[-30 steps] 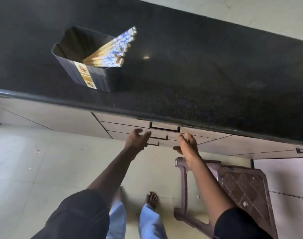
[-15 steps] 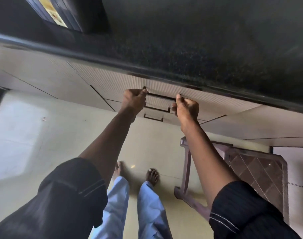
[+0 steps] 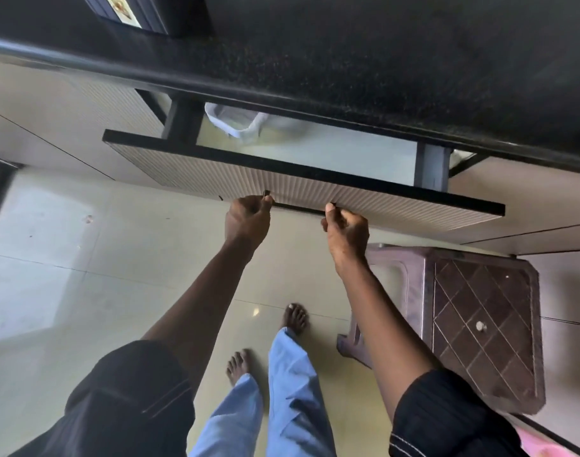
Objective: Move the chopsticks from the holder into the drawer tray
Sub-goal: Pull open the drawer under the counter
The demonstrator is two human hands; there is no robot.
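Here, in the head view, one drawer point(image 3: 315, 189) stands open under the front edge of the counter point(image 3: 348, 54). Two hands hold its single handle point(image 3: 298, 207): the left hand point(image 3: 247, 219) curls round the left end, the right hand point(image 3: 346, 230) round the right end. One holder point(image 3: 133, 14) sits near the counter's front edge, cut off by the frame's top, so its chopsticks are out of sight. One white bag point(image 3: 236, 122) lies in the drawer's back left corner. One stool point(image 3: 480, 324) stands on the floor at right.

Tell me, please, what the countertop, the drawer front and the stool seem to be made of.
Countertop: likely polished dark granite, speckled and glossy. Drawer front: probably laminated board, beige with fine ribs and a black edge. Stool: seems moulded brown plastic, with a pressed diamond pattern.
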